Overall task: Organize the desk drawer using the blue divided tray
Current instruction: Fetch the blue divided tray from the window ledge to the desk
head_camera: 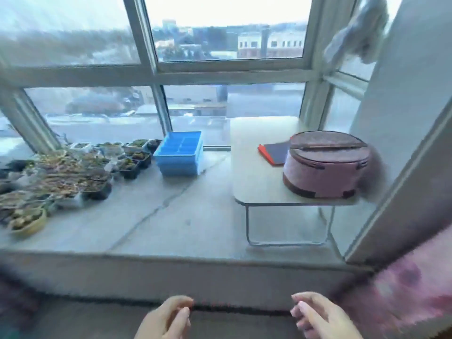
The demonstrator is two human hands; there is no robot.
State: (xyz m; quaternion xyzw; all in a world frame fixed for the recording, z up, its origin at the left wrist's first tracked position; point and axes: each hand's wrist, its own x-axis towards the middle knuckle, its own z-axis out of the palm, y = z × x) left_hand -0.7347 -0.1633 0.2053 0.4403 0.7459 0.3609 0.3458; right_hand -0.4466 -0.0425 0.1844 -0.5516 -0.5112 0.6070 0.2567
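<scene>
So on the far left of the wide window ledge there's a whole crowd of small potted plants, mostly in dark little tubs, plus one in a yellowish bowl nearest the front. Just to the right of the plants, back near the glass, sits the blue divided tray, compartments facing up; it looks stacked on something the same blue, though the blur makes that hard to call. The tray is well apart from both hands, way up and back from them, roughly above the left hand in the view. That hand pokes in at the bottom edge, below the front lip of the ledge, fingers loosely curled and holding nothing. A gap of dark floor edge separates it from the right hand, which is in about the same relaxed, half-curled pose, also holding nothing and touching nothing. Further right on the ledge stands a small white folding table on thin metal legs. On it lies a flat dark notebook with an orange-red edge, and right beside that a round pink zip case with brown trim. Above, at the top right, some pale cloth hangs by the window frame, and a blurry pink fabric fills the bottom right corner.
</scene>
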